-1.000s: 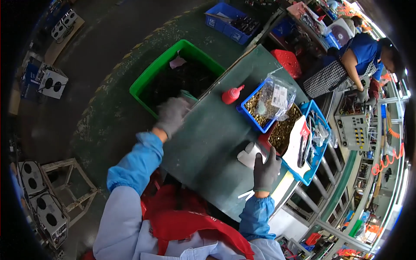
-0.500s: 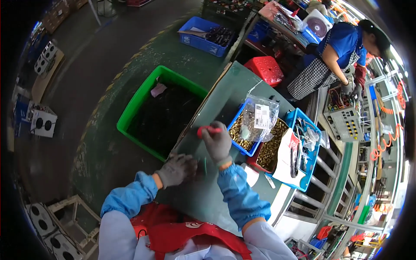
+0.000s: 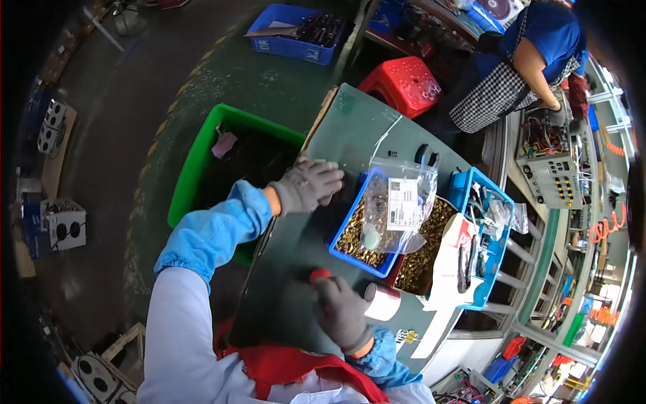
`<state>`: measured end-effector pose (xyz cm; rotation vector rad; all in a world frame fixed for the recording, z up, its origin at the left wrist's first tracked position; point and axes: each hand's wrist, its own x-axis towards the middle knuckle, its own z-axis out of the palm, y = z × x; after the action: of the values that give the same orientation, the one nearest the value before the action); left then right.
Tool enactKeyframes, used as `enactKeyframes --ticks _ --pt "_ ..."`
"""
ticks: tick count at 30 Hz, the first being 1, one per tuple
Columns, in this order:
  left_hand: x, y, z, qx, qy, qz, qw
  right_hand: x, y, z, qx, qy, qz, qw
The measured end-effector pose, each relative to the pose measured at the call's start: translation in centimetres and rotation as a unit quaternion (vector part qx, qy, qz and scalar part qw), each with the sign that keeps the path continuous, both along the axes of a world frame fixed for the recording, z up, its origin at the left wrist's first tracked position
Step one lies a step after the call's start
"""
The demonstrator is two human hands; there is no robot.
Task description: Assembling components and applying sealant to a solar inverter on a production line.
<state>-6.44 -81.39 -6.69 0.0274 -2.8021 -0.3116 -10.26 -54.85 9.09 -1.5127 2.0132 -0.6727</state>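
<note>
Head view, looking down on a dark green surface (image 3: 377, 135). Left hand (image 3: 306, 185), grey-gloved, lying flat near the far left edge of the surface, fingers (image 3: 330, 176) spread apart and holding nothing, tips just short of the blue tray (image 3: 350, 252) of small brass parts. Right hand (image 3: 343, 313), also gloved, close to the body, fingers curled tight around a red-tipped tool (image 3: 319, 275); only the red end showing above the fist, long axis apparently pointing up and away toward the tray. White roll of tape (image 3: 382, 303) just beside the right hand. Clear plastic bag (image 3: 400, 205) lying over the tray. Tray ahead and right of both hands, nearer the left.
</note>
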Motion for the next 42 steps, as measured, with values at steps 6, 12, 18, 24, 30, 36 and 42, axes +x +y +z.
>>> enactKeyframes --ticks 6,12,18,24,30,36,42 --pt "-9.8 -11.2 0.5 0.022 0.029 0.191 0.981 0.7 0.7 -1.1 -0.018 -0.074 0.016 0.997" --pt "-11.6 -15.7 4.3 0.133 0.064 0.382 0.912 -1.2 1.5 -2.0 -0.047 -0.065 0.007 0.997" --pt "-7.9 -5.7 3.0 0.071 0.097 -0.005 0.993 -1.5 2.1 -3.6 0.010 -0.055 0.001 0.998" --pt "-14.9 -11.5 0.2 -0.027 0.012 0.135 0.990 -1.5 2.1 -4.6 -0.003 -0.054 0.003 0.999" --pt "-13.8 -15.8 4.2 0.106 -0.086 0.407 0.903 -0.3 2.8 -5.8 0.022 -0.151 -0.046 0.987" --pt "-4.0 -0.8 4.3 0.052 0.046 -0.034 0.997 0.0 3.3 -7.6 -0.023 -0.102 -0.074 0.992" --pt "-10.5 -9.2 4.4 0.027 -0.220 0.158 0.962 0.9 3.6 -6.9 -0.039 -0.129 -0.107 0.985"
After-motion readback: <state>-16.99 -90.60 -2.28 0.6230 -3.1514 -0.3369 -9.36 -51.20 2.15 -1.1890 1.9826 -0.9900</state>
